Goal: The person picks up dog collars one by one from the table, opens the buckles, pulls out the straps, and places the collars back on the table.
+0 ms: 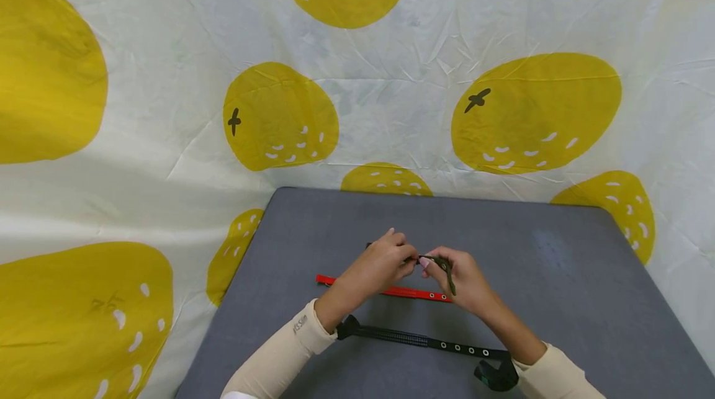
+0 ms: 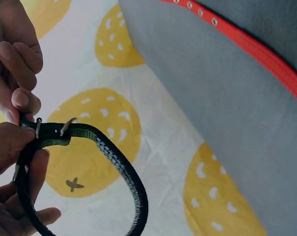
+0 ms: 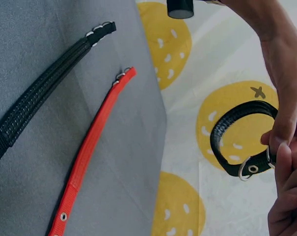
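A dark green collar with a padded band is bent into a loop and held up above the table. Its metal ring and an eyelet show in the right wrist view. My left hand grips the collar near its buckle, thumb on top of the strap in the left wrist view. Close beside it, my right hand pinches the strap's end portion, which hangs over the fingers in the head view. The fingers partly hide the buckle.
A red collar lies flat on the grey table beneath the hands. Nearer to me lies a black collar with eyelets. White fabric with yellow fruit shapes hangs behind the table.
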Demonstrator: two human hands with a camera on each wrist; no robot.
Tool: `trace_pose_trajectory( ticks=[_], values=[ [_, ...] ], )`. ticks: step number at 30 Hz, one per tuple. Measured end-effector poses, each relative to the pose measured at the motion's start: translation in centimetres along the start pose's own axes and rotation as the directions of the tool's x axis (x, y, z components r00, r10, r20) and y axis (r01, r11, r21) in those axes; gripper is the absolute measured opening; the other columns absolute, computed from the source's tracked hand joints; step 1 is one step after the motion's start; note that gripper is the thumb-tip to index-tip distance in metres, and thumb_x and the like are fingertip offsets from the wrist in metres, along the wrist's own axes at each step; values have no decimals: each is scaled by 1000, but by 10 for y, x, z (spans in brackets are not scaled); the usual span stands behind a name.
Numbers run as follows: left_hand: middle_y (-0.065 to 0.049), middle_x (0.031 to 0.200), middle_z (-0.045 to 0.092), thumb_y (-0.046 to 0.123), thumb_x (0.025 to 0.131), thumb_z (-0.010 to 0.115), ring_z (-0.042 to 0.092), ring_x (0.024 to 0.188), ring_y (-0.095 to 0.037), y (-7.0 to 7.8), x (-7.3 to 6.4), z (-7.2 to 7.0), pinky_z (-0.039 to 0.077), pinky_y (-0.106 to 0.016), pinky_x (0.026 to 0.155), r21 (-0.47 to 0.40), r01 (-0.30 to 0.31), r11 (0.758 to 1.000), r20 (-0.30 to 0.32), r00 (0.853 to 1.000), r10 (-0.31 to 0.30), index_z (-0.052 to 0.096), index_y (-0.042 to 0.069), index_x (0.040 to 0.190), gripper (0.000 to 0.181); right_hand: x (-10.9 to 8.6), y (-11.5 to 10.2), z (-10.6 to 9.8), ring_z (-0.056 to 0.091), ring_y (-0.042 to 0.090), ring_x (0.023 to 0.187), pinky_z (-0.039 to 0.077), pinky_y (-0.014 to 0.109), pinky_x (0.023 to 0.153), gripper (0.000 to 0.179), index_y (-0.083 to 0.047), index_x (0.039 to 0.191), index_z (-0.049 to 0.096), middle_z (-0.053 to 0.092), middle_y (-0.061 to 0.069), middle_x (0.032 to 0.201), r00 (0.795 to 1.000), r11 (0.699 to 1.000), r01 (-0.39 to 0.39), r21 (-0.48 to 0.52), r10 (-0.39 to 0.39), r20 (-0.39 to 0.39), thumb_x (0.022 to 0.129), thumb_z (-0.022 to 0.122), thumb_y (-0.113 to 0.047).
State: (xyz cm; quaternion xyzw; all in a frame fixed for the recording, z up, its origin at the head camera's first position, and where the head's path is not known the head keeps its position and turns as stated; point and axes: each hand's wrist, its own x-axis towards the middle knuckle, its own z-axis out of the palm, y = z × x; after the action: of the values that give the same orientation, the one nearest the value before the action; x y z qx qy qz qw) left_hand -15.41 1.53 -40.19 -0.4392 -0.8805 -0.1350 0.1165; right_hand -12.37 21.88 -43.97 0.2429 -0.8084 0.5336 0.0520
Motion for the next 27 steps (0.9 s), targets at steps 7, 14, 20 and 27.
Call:
trace_pose_trajectory(
  ticks=[7,14,20,27],
  values=[
    [4,84,61,18,97,66,64,76,-8,3,3,3,51,-40,103,361,-100,927,12,995,103,72,17,88,10,-1,0,9,46,0,51,42,24,45,9,-2,97,64,66,6,79,999,1000,24,-20,-25,-41,101,57,-1],
    [3,77,53,19,99,56,58,74,-9,1,3,5,51,-33,102,480,-139,866,30,989,142,62,17,81,19,2,8,7,54,0,62,47,24,50,9,1,99,64,65,3,78,994,993,109,-42,-110,-28,100,55,3],
    [3,79,53,22,98,57,57,77,-9,0,0,6,51,-32,103,440,-140,887,52,990,130,62,16,87,14,3,11,6,46,-4,55,42,20,47,15,-7,94,63,64,3,73,983,979,182,-87,-185,-20,96,60,7],
    [3,79,52,22,98,57,57,76,-9,-1,-2,7,50,-32,104,415,-133,900,54,991,122,61,16,86,14,4,3,5,40,-5,51,39,21,47,9,-10,93,65,53,-13,67,995,973,96,-208,-95,11,97,63,-2]
  ],
)
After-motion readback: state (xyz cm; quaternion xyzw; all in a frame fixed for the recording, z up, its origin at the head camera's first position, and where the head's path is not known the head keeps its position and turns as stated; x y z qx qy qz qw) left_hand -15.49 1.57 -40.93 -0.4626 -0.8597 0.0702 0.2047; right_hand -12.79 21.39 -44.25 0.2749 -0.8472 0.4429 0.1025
